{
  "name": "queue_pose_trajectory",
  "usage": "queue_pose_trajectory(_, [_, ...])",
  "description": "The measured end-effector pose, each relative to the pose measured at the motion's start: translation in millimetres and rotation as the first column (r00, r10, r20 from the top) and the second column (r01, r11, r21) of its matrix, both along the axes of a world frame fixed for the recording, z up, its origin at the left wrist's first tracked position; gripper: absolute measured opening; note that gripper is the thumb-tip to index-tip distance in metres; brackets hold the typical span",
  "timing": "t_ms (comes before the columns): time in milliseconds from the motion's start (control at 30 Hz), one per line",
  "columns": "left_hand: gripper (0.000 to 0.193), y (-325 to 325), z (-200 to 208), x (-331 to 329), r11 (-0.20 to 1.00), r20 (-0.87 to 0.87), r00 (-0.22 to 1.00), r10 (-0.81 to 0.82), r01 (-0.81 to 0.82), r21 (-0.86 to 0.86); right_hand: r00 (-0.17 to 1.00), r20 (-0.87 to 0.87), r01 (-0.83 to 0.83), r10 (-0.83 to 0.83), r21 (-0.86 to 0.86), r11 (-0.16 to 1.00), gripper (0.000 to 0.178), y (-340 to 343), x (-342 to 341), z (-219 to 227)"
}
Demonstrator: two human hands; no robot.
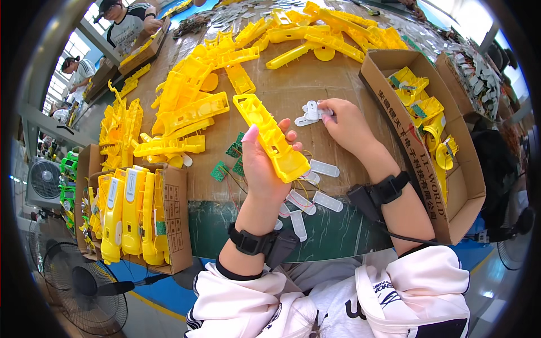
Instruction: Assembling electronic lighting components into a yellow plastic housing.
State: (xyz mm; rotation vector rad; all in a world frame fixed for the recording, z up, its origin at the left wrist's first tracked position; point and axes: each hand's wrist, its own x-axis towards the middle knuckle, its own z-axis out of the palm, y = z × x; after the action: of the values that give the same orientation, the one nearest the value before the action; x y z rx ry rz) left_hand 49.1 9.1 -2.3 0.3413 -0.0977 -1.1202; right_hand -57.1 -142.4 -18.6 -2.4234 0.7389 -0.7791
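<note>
My left hand is closed around a long yellow plastic housing half, its ribbed hollow inside turned up. The thumb presses one long edge and the fingers show along the other. Farther off and to the right, my right hand pinches at a small heap of white plastic pieces on the cardboard table cover; the fingertips partly hide which piece it grips. Below and beside the left hand lie green circuit boards with thin wires, and several white oblong pieces wired with red and yellow leads.
Loose yellow housings pile up at the left and across the back. An open cardboard box with yellow parts stands right of my forearm. Another box holds yellow units at the left front edge. Co-workers sit at the far left.
</note>
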Motion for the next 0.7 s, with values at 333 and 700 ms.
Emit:
queue_pose_trajectory(333, [0.035, 3.9, 0.8, -10.3, 0.997, 0.214, 0.974, -0.074, 0.064, 0.052, 0.835, 0.524, -0.323, -0.170, 0.715, 0.620, 0.026, 35.5, -38.3, 31.5])
queue_pose_trajectory(700, [0.036, -2.0, -1.3, -23.2, 0.985, 0.365, 0.920, -0.142, 0.095, 0.143, 0.727, 0.658, -0.619, -0.196, 0.751, 0.230, 0.019, 70.6, -56.1, 35.4])
